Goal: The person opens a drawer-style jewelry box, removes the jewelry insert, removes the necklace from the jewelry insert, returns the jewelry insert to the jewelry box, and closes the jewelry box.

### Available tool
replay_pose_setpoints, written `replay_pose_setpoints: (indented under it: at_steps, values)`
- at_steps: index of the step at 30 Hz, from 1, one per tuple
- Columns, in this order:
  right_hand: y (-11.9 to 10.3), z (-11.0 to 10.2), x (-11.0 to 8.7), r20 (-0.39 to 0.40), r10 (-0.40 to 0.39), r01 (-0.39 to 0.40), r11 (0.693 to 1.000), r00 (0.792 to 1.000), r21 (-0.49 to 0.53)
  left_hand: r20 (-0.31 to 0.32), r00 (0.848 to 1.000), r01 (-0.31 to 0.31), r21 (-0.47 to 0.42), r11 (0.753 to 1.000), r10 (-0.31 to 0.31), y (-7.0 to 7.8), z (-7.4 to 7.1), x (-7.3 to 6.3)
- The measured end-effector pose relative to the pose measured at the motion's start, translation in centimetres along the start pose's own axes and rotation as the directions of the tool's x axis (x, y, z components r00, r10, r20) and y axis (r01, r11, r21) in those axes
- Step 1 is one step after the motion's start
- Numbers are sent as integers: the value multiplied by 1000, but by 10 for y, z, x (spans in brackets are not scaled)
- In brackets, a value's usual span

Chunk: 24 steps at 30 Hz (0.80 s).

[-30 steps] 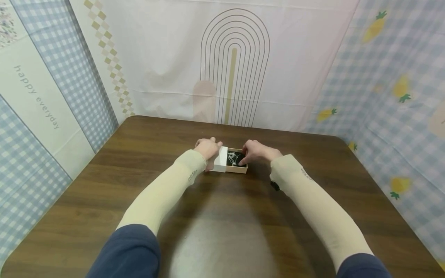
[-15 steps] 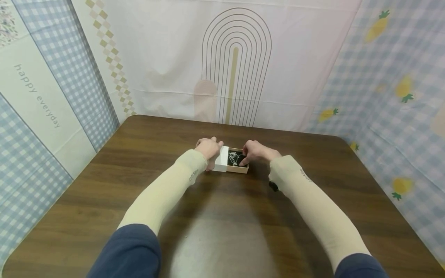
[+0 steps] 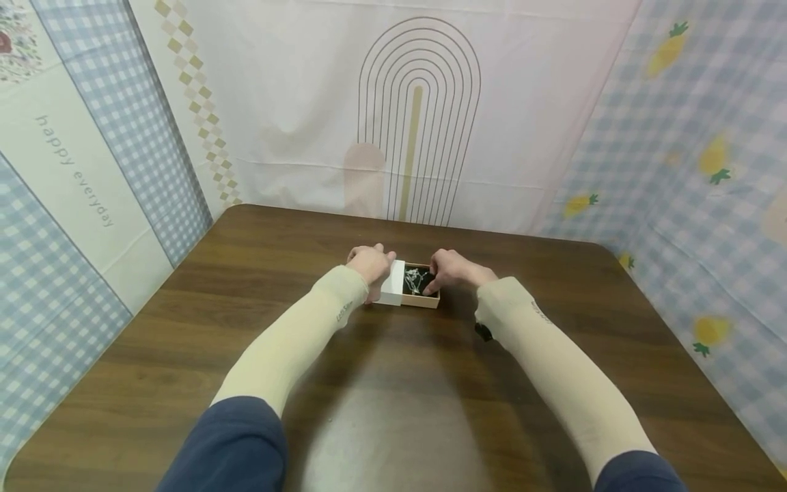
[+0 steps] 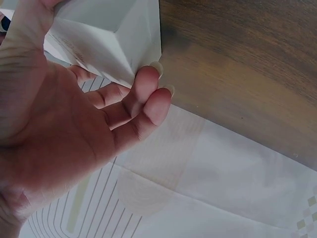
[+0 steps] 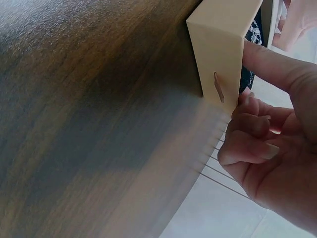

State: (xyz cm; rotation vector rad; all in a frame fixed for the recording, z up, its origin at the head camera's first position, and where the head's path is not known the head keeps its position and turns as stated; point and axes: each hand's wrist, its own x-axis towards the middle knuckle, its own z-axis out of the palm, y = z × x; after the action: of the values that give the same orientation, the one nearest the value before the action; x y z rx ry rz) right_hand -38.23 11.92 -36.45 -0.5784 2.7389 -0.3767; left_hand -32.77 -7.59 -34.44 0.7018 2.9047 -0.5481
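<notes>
A small jewelry box lies near the middle of the table in the head view, its white sleeve (image 3: 390,292) at left and its tan inner tray (image 3: 421,301) partly out at right. Inside the tray a silver chain necklace (image 3: 414,279) rests on a black pad (image 5: 245,79). My left hand (image 3: 371,265) grips the white sleeve (image 4: 106,29), thumb on one side and fingers on the other. My right hand (image 3: 453,267) holds the tray's right end. Its thumb (image 5: 275,62) reaches over the rim against the black pad; its other fingers are curled, and their exact contact is partly hidden.
The brown wooden table (image 3: 393,383) extends around the box. A white cloth (image 3: 295,102) with printed arches hangs behind it. Blue checked cloths (image 3: 695,225) hang along both sides.
The head view has shifted very slightly. Both hands, the sleeve, the tray and the necklace keep nearly the same positions.
</notes>
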Motion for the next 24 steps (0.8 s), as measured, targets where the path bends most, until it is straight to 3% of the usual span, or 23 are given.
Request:
replay_pose_setpoints:
  at_steps: [7, 12, 20, 24]
  values:
    - [-1, 0, 0, -19, -48, 47, 998, 999, -37, 12, 1000, 9, -4, 1000, -9, 1, -1, 0]
    - [-2, -1, -1, -41, -69, 67, 996, 997, -60, -18, 1000, 7, -9, 1000, -7, 1, -2, -2]
    - [-3, -1, 0, -41, -64, 64, 998, 997, -1, -15, 1000, 13, -13, 1000, -13, 1, 0, -1]
    - [2, -1, 0, -27, -40, 43, 993, 999, 109, -1, 1000, 16, -16, 1000, -16, 1, 1, 1]
